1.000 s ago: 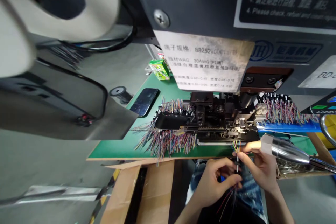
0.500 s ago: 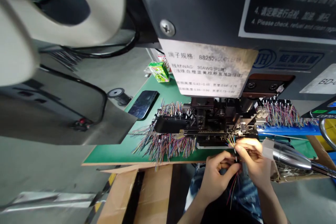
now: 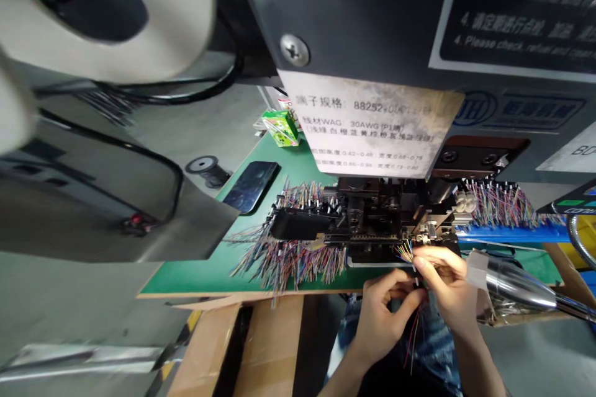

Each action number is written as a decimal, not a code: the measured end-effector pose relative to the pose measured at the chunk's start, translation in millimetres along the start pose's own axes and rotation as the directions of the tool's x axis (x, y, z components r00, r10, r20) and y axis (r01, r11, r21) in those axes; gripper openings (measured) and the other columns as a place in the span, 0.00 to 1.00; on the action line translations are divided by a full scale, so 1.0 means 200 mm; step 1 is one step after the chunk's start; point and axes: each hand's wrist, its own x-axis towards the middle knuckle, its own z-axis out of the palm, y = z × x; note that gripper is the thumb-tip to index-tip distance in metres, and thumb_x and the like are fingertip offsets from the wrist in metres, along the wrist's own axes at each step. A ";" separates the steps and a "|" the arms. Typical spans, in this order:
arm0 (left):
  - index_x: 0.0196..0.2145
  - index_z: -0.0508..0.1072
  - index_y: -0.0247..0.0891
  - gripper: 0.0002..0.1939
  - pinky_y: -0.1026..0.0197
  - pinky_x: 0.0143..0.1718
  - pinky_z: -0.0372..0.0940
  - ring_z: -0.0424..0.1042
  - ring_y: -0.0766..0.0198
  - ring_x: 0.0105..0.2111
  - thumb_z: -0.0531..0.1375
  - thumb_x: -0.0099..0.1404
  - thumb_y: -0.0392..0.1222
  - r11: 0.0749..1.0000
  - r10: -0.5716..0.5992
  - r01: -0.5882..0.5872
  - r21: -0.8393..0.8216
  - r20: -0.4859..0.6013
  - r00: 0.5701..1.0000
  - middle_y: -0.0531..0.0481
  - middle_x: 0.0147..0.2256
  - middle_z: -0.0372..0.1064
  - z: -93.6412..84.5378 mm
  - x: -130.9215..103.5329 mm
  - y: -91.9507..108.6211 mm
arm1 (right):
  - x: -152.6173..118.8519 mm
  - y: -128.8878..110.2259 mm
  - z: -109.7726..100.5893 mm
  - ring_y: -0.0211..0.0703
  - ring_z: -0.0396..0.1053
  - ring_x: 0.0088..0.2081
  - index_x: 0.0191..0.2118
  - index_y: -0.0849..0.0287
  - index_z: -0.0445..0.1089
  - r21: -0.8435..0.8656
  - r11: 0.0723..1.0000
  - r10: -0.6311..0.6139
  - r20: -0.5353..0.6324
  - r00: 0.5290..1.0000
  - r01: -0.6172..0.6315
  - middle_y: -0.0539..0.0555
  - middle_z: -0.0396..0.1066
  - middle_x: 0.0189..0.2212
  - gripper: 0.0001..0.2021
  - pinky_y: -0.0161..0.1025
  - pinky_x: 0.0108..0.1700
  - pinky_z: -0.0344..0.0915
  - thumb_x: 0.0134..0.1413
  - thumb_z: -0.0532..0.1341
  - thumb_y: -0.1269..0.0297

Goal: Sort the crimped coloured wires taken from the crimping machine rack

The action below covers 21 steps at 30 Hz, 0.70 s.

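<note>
Between my two hands, in front of the crimping machine (image 3: 372, 205), is a multi-wire cable (image 3: 406, 252) with thin coloured strands fanned out at its upper end. My right hand (image 3: 442, 276) pinches it just below the fan. Lower down, my left hand (image 3: 385, 313) is closed on the same cable, thumb against fingers. A few red and pale wires (image 3: 411, 341) hang beneath my left hand. The fanned strands are close to the lower front of the machine; whether they touch it I cannot tell.
Heaps of coloured wire bundles (image 3: 302, 260) lie left of the machine, and more (image 3: 503, 201) lie behind at right on a blue tray (image 3: 516, 234). A phone (image 3: 251, 186) and green box (image 3: 280, 127) rest on the green table (image 3: 195, 276). A metal lamp arm (image 3: 516, 282) borders my right hand.
The view has shifted slightly. Both hands keep nearly the same pose on the cable, and the fanned strands point a little more to the left.
</note>
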 end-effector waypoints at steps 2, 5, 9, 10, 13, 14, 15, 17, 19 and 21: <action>0.31 0.78 0.38 0.07 0.63 0.32 0.77 0.81 0.58 0.27 0.69 0.65 0.40 1.000 -0.002 0.002 0.002 0.005 1.000 0.45 0.30 0.83 0.00 0.00 0.01 | 0.00 -0.01 0.01 0.51 0.85 0.36 0.41 0.52 0.86 -0.005 1.000 0.002 -0.012 1.000 -0.002 0.55 0.87 0.35 0.06 0.43 0.41 0.83 0.61 0.72 0.59; 0.31 0.78 0.38 0.06 0.63 0.31 0.77 0.81 0.58 0.27 0.69 0.65 0.40 1.000 0.010 -0.010 -0.001 -0.001 1.000 0.46 0.28 0.81 0.00 0.00 0.02 | -0.01 -0.05 0.03 0.50 0.84 0.37 0.41 0.52 0.86 -0.009 0.999 0.035 -0.060 0.998 -0.035 0.54 0.86 0.36 0.06 0.43 0.42 0.82 0.62 0.70 0.59; 0.33 0.79 0.38 0.05 0.62 0.32 0.77 0.82 0.57 0.27 0.68 0.66 0.41 1.000 0.010 -0.009 -0.022 0.010 1.000 0.45 0.29 0.82 -0.01 0.00 0.01 | -0.02 -0.09 0.06 0.50 0.84 0.37 0.41 0.51 0.85 0.024 0.997 0.080 -0.075 0.994 -0.079 0.53 0.86 0.36 0.06 0.43 0.42 0.80 0.63 0.69 0.59; 0.33 0.79 0.38 0.05 0.62 0.32 0.77 0.82 0.57 0.28 0.68 0.66 0.40 1.000 0.007 -0.007 -0.026 0.012 1.000 0.45 0.30 0.82 -0.01 0.00 0.01 | -0.02 -0.09 0.06 0.50 0.84 0.37 0.41 0.51 0.85 0.034 0.996 0.090 -0.074 0.993 -0.087 0.53 0.86 0.35 0.06 0.43 0.42 0.80 0.63 0.69 0.59; 0.33 0.79 0.38 0.05 0.63 0.32 0.77 0.82 0.57 0.27 0.69 0.66 0.40 1.000 0.007 -0.007 -0.029 0.003 1.000 0.46 0.29 0.82 0.00 0.00 0.01 | -0.02 -0.10 0.07 0.50 0.84 0.37 0.41 0.51 0.85 0.044 0.994 0.108 -0.080 0.991 -0.105 0.53 0.86 0.35 0.06 0.43 0.42 0.80 0.63 0.70 0.59; 0.33 0.79 0.38 0.05 0.63 0.32 0.77 0.82 0.57 0.27 0.69 0.65 0.40 1.000 0.010 -0.010 -0.030 0.000 1.000 0.46 0.28 0.81 0.00 0.00 0.01 | -0.02 -0.09 0.07 0.51 0.84 0.37 0.41 0.52 0.85 0.042 0.994 0.107 -0.082 0.991 -0.104 0.53 0.86 0.35 0.06 0.43 0.42 0.79 0.63 0.70 0.59; 0.32 0.79 0.38 0.04 0.63 0.31 0.77 0.82 0.57 0.27 0.69 0.65 0.39 0.999 0.014 -0.014 -0.030 -0.001 1.000 0.47 0.27 0.81 0.00 0.00 0.01 | -0.02 -0.09 0.07 0.51 0.84 0.37 0.41 0.52 0.85 0.039 0.994 0.104 -0.085 0.991 -0.101 0.54 0.86 0.35 0.06 0.43 0.42 0.79 0.63 0.70 0.59; 0.32 0.79 0.39 0.04 0.63 0.30 0.77 0.82 0.58 0.26 0.69 0.65 0.38 0.999 0.028 -0.028 -0.023 -0.003 1.000 0.48 0.27 0.81 0.00 0.00 0.02 | -0.02 -0.08 0.06 0.51 0.84 0.37 0.41 0.53 0.85 0.021 0.997 0.082 -0.090 0.993 -0.081 0.54 0.86 0.35 0.07 0.44 0.42 0.80 0.64 0.69 0.59; 0.33 0.80 0.39 0.03 0.64 0.29 0.76 0.81 0.59 0.25 0.68 0.65 0.37 0.998 0.054 -0.054 0.010 -0.009 0.999 0.48 0.27 0.81 -0.01 0.00 0.02 | -0.01 -0.08 0.05 0.50 0.84 0.36 0.41 0.53 0.85 -0.020 1.000 0.020 -0.091 0.996 -0.022 0.54 0.86 0.35 0.06 0.43 0.41 0.80 0.64 0.69 0.60; 0.32 0.80 0.39 0.03 0.66 0.29 0.75 0.81 0.60 0.25 0.68 0.65 0.36 0.992 0.101 -0.100 0.077 -0.017 0.995 0.49 0.26 0.81 -0.02 0.00 0.03 | -0.01 -0.07 0.04 0.48 0.84 0.35 0.41 0.52 0.85 -0.064 0.994 -0.096 -0.068 0.993 0.092 0.53 0.86 0.35 0.05 0.40 0.39 0.81 0.63 0.70 0.64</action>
